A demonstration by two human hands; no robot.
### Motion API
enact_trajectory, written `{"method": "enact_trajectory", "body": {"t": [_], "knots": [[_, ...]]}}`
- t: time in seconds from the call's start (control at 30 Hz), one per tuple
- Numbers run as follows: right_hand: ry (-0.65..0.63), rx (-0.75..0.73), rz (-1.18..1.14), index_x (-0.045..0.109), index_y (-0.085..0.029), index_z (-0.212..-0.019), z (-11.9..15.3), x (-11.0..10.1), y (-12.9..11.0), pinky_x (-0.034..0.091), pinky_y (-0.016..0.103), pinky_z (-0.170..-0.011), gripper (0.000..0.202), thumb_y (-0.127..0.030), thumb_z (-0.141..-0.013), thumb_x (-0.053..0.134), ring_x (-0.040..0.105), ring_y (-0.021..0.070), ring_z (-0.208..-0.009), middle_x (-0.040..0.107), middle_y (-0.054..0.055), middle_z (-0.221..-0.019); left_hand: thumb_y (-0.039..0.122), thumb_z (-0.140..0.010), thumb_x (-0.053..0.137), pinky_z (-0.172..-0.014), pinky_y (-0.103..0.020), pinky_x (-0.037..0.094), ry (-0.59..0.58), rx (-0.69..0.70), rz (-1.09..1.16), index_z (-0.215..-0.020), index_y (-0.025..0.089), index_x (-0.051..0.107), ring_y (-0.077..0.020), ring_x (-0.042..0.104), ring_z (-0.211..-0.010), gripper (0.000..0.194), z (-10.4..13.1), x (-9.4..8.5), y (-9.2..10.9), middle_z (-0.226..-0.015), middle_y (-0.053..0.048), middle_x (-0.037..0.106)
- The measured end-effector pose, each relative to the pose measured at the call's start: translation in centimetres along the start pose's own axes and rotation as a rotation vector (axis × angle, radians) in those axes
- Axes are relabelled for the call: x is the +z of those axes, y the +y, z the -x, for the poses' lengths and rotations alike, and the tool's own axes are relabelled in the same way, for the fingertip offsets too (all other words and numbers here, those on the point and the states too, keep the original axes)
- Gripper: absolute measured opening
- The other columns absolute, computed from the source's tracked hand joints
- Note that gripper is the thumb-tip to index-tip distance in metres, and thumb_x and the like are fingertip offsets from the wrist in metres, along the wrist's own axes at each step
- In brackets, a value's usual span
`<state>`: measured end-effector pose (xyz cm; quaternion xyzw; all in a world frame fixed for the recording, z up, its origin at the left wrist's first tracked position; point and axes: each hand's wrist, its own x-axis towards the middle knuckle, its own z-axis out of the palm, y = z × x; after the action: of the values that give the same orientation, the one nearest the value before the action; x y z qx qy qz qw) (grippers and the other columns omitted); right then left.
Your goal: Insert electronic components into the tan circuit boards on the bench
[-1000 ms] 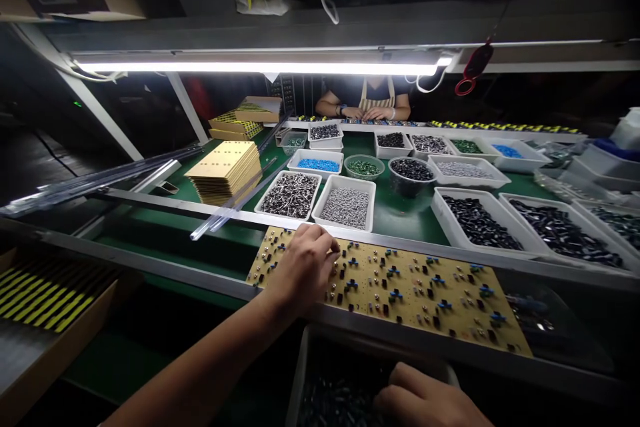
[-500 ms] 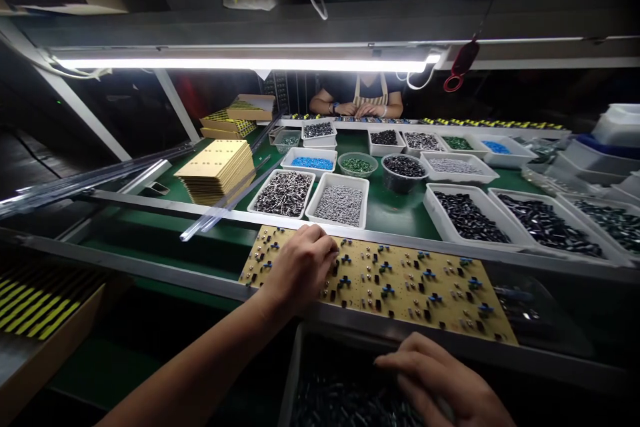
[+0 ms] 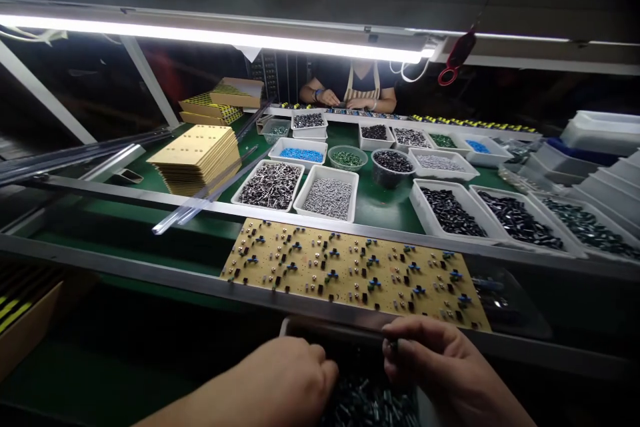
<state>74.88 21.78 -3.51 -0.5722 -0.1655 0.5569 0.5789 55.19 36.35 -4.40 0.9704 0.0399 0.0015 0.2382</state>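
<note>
My left hand (image 3: 285, 377) is low over the left side of a white bin (image 3: 286, 327) of small dark cylindrical parts that look like capacitors (image 3: 373, 403). Its fingers are curled closed, and their tips are hidden. Across the bin, my right hand (image 3: 443, 363) pinches a small dark component (image 3: 393, 345) between thumb and fingers. Just beyond both hands, a tan circuit board panel (image 3: 345, 267) lies between two metal rails, dotted with blue, black and silver components.
White bins of leaded parts (image 3: 269, 185), grey parts (image 3: 327, 193) and black parts (image 3: 453, 210) stand behind the rail (image 3: 220, 203). A stack of tan boards (image 3: 195, 153) and clear plastic tubes (image 3: 185, 213) are left. A co-worker's hands (image 3: 345, 100) are at the far side.
My left hand has come off the board panel, back and down to the bin. My right hand has risen slightly and now pinches a dark component. The view has shifted a little.
</note>
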Motion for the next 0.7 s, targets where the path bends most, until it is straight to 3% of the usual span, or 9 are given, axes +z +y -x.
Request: {"method": "enact_trajectory", "body": {"t": [0.1,0.23,0.3,0.47,0.6,0.7], "knots": [[0.030,-0.147,0.183,0.080,-0.025,-0.085,-0.8,0.0,-0.6,0.057,0.028,-0.068,0.021,-0.041,-0.075,0.088,0.072,0.0176,-0.071,0.077,0.003,-0.079,0.016,-0.088,0.073,-0.048,-0.031,0.034,-0.051,0.085,-0.221,-0.079,0.017,0.066,-0.0168,0.058,-0.054,0.011,-0.6,3.1,0.3,-0.070,-0.002,0.068],[0.221,-0.771,0.784,0.073,-0.026,-0.091,-2.9,0.2,-1.7,0.053,0.038,-0.084,0.004,-0.030,-0.091,0.071,0.066,0.0230,-0.093,0.073,0.004,-0.094,0.027,-0.092,0.073,-0.044,-0.033,0.023,0.048,0.113,-0.238,-0.077,0.021,0.062,-0.0152,0.053,-0.055,0.019,-1.5,4.5,0.2,-0.070,0.001,0.062],[0.258,-0.974,1.031,0.069,-0.025,-0.091,-4.0,0.5,-2.2,0.048,0.045,-0.091,0.007,-0.021,-0.095,0.063,0.060,0.0257,-0.101,0.069,0.006,-0.097,0.029,-0.090,0.076,-0.045,-0.033,0.020,0.094,0.101,-0.227,-0.076,0.021,0.062,-0.0152,0.053,-0.058,0.021,-1.5,4.6,0.2,-0.074,0.001,0.062],[0.271,-1.011,1.278,0.063,-0.022,-0.088,-5.8,1.1,-2.4,0.043,0.050,-0.091,0.012,-0.017,-0.097,0.057,0.049,0.0307,-0.109,0.063,0.009,-0.101,0.023,-0.086,0.079,-0.053,-0.028,0.031,0.196,0.053,-0.121,-0.074,0.020,0.061,-0.0142,0.053,-0.068,0.021,-0.4,3.9,0.3,-0.083,0.001,0.063],[0.275,-0.973,1.301,0.061,-0.022,-0.085,-6.2,1.1,-2.2,0.042,0.050,-0.092,0.013,-0.017,-0.097,0.058,0.047,0.0318,-0.110,0.061,0.009,-0.101,0.007,-0.077,0.073,-0.064,-0.023,0.042,0.319,-0.011,0.225,-0.087,0.020,0.066,-0.0145,0.060,-0.077,0.018,0.4,2.4,0.2,-0.090,-0.001,0.066],[0.267,-0.991,1.323,0.061,-0.022,-0.085,-6.2,1.2,-2.3,0.042,0.050,-0.093,0.013,-0.016,-0.096,0.059,0.046,0.0320,-0.110,0.061,0.010,-0.101,0.006,-0.076,0.065,-0.067,-0.022,0.044,0.431,-0.033,0.435,-0.087,0.019,0.066,-0.0151,0.063,-0.078,0.018,0.7,1.5,0.2,-0.087,-0.002,0.068]]}}
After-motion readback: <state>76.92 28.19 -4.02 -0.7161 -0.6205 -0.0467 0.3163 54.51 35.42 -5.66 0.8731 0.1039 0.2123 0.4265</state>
